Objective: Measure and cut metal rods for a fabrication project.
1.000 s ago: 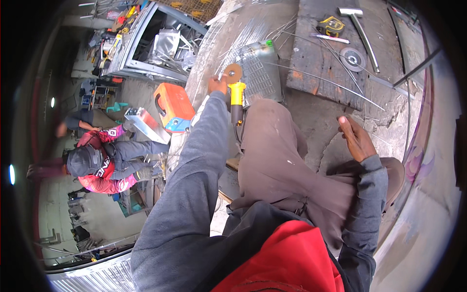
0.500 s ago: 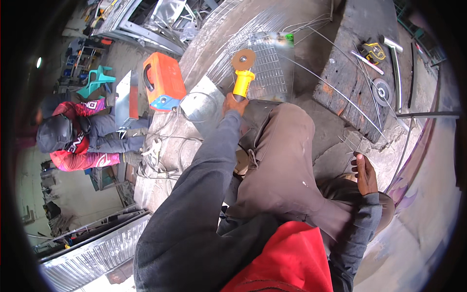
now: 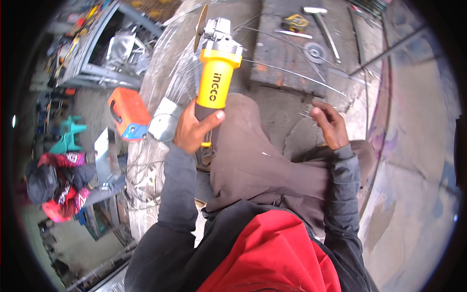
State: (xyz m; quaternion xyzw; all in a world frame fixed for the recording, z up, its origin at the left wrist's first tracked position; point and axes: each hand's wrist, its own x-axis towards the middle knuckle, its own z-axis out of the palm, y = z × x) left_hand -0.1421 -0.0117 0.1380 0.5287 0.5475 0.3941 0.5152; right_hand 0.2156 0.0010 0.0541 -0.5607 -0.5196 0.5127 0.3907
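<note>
My left hand (image 3: pixel 190 129) is wrapped round the dark grip of a yellow angle grinder (image 3: pixel 214 78). Upright in front of me, the grinder has its silver gear head on top and a thin brown disc (image 3: pixel 200 29) mounted edge-on at the left. My right hand (image 3: pixel 332 125) hovers past my right knee, its fingers curled in toward the thumb. Thin wire ends (image 3: pixel 305 114) show beside those fingertips; what lies between the fingers is too small to make out.
A dark wooden board (image 3: pixel 277 58) bears a tape measure (image 3: pixel 295 23), a hammer (image 3: pixel 327 34), a grey disc (image 3: pixel 314 52) and thin rods. An orange case (image 3: pixel 129 113) stands left. A co-worker in red (image 3: pixel 61 187) sits further left, near a metal frame (image 3: pixel 92 53).
My left hand has drawn the grinder nearer and raised it, turning the disc edge-on. My right hand's fingers have curled more. The view has shifted, and the co-worker is bent lower.
</note>
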